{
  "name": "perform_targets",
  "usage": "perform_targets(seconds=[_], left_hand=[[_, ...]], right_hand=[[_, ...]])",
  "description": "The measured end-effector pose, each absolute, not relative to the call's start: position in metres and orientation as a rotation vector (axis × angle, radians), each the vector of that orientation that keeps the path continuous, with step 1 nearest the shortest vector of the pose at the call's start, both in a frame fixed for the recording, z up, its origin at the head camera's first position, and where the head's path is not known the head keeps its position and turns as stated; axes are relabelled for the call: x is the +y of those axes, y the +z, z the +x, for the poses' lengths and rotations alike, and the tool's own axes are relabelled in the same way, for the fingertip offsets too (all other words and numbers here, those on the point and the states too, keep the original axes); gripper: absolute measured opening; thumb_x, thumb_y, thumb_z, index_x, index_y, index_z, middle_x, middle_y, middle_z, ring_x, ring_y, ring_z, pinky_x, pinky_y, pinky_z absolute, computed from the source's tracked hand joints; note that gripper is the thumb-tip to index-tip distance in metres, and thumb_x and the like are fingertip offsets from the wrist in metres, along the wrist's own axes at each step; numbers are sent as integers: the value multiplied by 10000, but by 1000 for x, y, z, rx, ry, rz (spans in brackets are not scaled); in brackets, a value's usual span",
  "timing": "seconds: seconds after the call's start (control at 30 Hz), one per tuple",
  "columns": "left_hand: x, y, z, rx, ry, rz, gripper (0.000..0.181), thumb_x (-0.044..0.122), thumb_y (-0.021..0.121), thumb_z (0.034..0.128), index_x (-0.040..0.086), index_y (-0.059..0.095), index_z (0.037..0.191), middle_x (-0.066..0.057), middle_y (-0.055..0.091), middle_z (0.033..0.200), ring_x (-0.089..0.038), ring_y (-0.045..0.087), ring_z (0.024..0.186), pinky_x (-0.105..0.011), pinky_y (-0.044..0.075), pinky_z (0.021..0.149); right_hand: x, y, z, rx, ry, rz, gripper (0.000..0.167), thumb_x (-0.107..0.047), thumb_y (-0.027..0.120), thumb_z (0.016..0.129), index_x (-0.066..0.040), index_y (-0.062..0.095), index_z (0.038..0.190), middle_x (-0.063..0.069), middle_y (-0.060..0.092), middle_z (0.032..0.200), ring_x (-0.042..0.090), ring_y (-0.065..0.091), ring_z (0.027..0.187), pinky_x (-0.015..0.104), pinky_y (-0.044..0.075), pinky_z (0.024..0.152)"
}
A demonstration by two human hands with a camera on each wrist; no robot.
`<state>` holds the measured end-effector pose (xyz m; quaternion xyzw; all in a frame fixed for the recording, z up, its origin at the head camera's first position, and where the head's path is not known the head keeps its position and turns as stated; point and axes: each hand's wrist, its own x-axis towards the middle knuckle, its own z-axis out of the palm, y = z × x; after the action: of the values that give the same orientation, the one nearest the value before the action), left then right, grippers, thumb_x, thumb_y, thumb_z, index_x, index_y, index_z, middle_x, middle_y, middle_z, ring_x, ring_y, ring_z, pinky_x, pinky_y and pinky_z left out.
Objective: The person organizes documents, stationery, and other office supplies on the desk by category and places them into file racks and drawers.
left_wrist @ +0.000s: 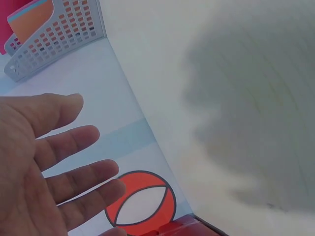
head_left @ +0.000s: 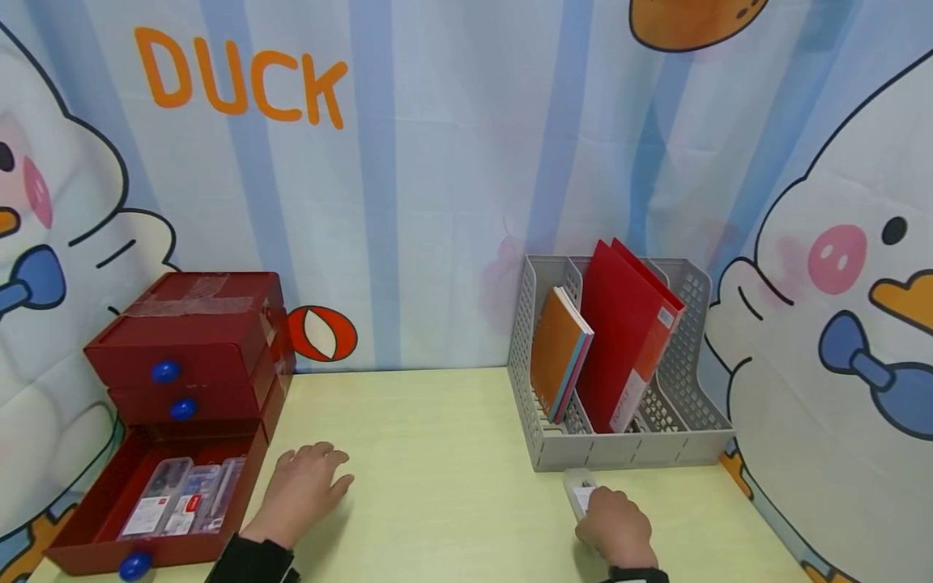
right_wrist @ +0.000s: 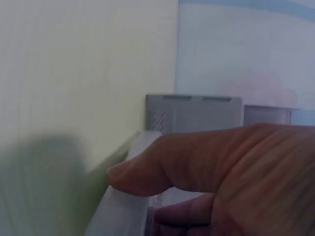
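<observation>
In the head view my right hand (head_left: pixel 618 526) grips a narrow clear plastic case (head_left: pixel 581 494) with a white label, just in front of the grey file rack. The right wrist view shows the thumb lying along the translucent case (right_wrist: pixel 120 209), with the other fingers on its far side. My left hand (head_left: pixel 304 492) hovers over the table with fingers spread, holding nothing, beside the open bottom drawer (head_left: pixel 87 518) of a dark red drawer box (head_left: pixel 182 324). Several similar clear plastic cases (head_left: pixel 182 498) lie in that drawer. The left wrist view shows the left palm (left_wrist: pixel 19 167) and separated fingers.
The grey file rack (head_left: pixel 619 453) at the back right holds orange-covered notebooks (head_left: pixel 554 356) and red folders (head_left: pixel 619 340). Blue knobs (head_left: pixel 166 372) stick out from the drawers. A duck-printed curtain (head_left: pixel 452 202) hangs behind the pale yellow table (head_left: pixel 423 453).
</observation>
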<state>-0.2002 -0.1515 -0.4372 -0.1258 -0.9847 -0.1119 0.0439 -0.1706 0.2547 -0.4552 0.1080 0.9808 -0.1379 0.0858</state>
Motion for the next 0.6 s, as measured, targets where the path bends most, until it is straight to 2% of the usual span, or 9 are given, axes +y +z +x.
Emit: perform_targets(seconds=[0.23, 0.37, 0.6], left_hand=[[-140, -436, -198, -2960, -361, -455, 304, 229, 773, 861, 51, 711, 1099, -153, 662, 1115, -375, 602, 1063, -627, 409, 947], [-130, -435, -197, -2914, -366, -541, 325, 218, 803, 828, 51, 711, 1092, -131, 669, 1080, -347, 624, 1014, -581, 458, 906], [-109, -432, -196, -2972, -459, -659, 434, 267, 815, 819, 35, 687, 1162, -123, 670, 1125, -326, 626, 1040, -533, 494, 875]], right_hand=[[227, -442, -171, 2989, -327, 140, 280, -111, 728, 745, 31, 643, 972, 110, 543, 826, 255, 529, 730, 458, 480, 639], [208, -443, -173, 3056, -367, -59, 244, -70, 732, 730, -1, 659, 952, 75, 537, 804, 231, 505, 719, 437, 436, 625], [169, -441, -171, 3068, -433, -473, 322, -16, 753, 672, -50, 682, 984, 21, 549, 804, 182, 490, 712, 412, 415, 616]])
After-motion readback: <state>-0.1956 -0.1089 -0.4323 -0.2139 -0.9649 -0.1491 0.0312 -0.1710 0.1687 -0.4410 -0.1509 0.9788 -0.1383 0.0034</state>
